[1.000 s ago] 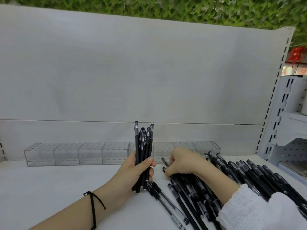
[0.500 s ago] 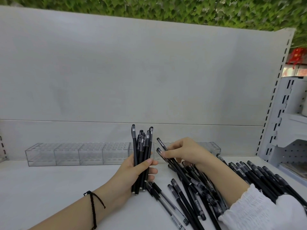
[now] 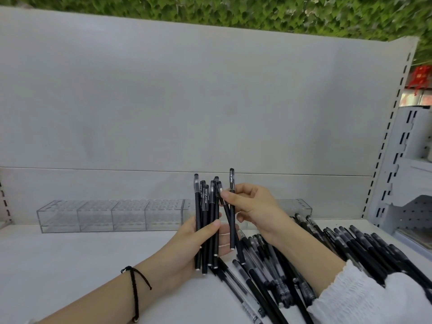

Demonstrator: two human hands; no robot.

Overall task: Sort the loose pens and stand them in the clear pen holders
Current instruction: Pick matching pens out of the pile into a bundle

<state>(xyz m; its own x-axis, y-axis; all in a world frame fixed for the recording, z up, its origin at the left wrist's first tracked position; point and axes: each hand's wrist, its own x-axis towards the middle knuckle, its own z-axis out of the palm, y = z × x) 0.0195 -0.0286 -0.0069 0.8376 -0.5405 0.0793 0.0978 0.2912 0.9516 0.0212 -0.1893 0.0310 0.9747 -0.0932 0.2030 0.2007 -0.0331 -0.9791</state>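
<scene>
pen holders point(image 3: 112, 215) behind, loose pens point(image 3: 327, 260) right

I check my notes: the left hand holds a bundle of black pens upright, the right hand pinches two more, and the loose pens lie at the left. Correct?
One thing is wrong: in the head view the loose pens lie at the right, beneath the right forearm. The rest stands.

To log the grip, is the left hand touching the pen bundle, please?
Touching: head view shows the left hand gripping the pen bundle, thumb across it.
</scene>
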